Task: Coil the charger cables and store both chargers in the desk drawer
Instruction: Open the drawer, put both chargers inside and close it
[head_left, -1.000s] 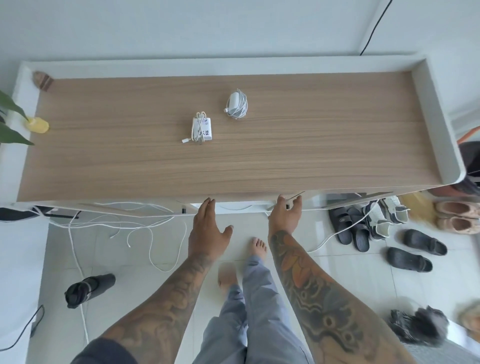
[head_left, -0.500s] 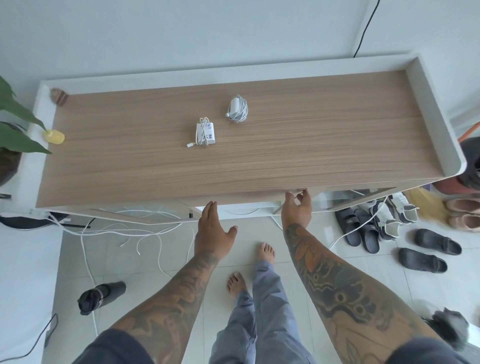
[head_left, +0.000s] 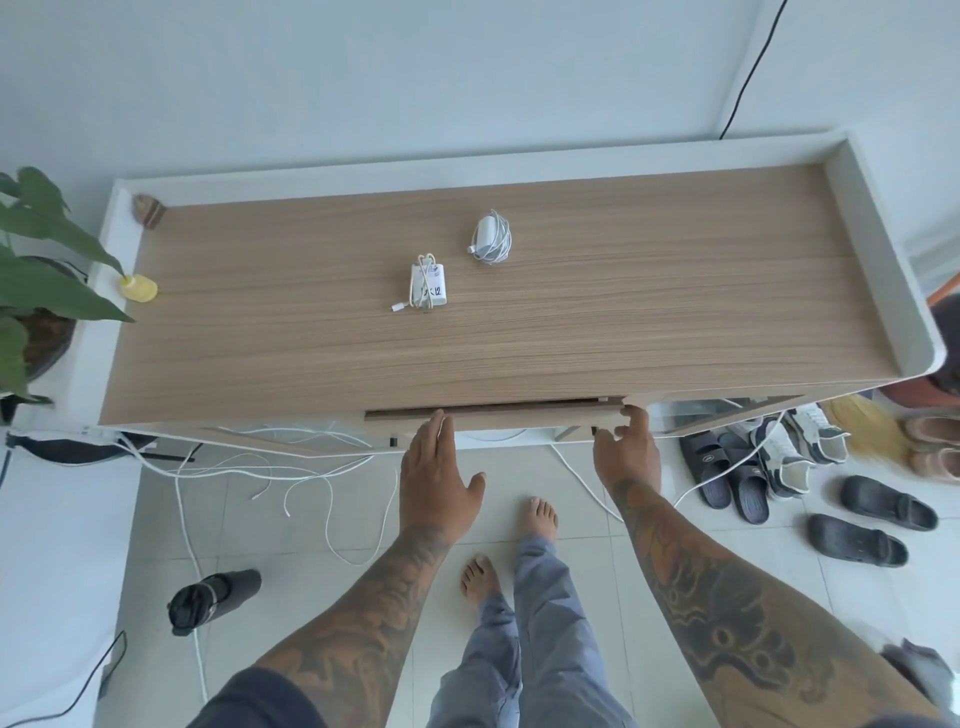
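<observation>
From the head view, the left hand (head_left: 439, 480) reaches flat, fingers straight, to the drawer (head_left: 493, 409) front. The right hand (head_left: 626, 449) curls around its right corner. Both coiled chargers, square (head_left: 429, 287) and round (head_left: 491, 236), lie on the desk (head_left: 675, 291).

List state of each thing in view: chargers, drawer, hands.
Square charger: on desk top, cable wrapped around it, plug end loose.
Round charger: on desk top, cable coiled.
Drawer: slightly open.
Left hand: fingers straight, tips at the drawer front.
Right hand: fingers curled on the drawer's right end.
</observation>
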